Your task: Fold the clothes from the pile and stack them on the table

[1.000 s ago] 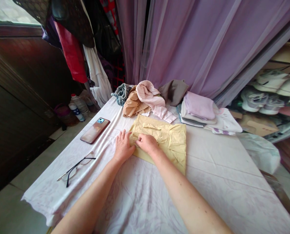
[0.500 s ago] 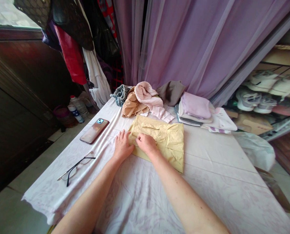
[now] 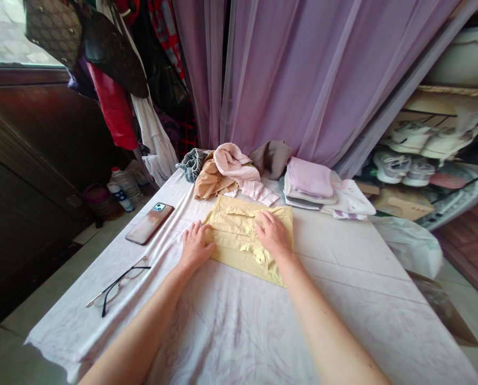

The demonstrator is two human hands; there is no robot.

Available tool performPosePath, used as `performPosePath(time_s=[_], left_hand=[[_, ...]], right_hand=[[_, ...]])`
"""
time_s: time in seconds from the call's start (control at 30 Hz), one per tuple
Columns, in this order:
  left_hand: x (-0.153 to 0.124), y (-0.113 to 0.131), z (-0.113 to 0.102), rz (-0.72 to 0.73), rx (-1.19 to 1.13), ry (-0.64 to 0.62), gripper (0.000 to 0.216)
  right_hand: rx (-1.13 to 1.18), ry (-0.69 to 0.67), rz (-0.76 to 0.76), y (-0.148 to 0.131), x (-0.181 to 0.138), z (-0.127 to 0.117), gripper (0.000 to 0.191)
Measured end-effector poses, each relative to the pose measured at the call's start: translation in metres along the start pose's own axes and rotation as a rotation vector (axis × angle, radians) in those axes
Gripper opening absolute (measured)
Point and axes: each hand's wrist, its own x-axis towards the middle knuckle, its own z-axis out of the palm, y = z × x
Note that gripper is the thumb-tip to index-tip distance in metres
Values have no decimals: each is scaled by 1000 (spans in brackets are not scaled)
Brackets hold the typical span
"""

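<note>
A folded yellow garment [image 3: 233,235] lies on the white-covered table [image 3: 343,299], a little beyond the middle. My left hand [image 3: 194,247] rests flat at its left edge, fingers stretched out and apart. My right hand [image 3: 273,233] lies palm down on the right part of the garment, fingers spread flat on the cloth. Neither hand grips anything.
Behind the garment lies a heap of loose clothes [image 3: 226,174], with a stack of folded clothes [image 3: 311,184] to its right. A phone [image 3: 149,223] and glasses [image 3: 116,282] lie on the table's left side. Purple curtains hang behind; shoe shelves stand at right, bottles on the floor at left.
My right hand has slid from the garment's left edge to its right part and opened flat. The left hand stays put. The view has shifted slightly.
</note>
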Motion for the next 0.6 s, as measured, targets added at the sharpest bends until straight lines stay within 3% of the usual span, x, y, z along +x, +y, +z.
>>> performPosePath(time_s=[0.23,0.37,0.47,0.6], left_hand=[[5,2,-9,-43,-8,4,56],[25,22,-18,82,-13,85,42],[48,43,-21,204,-5,19,33],[78,59,-18,98,65,-77,33]], right_hand=[[-94,-113,-42,1,-11,24,43],[-93,-112,-51,3,-11,24,44],[-82,-117,-39,5,-10,24,43],[-63,-125,-16,4,-11,23,44]])
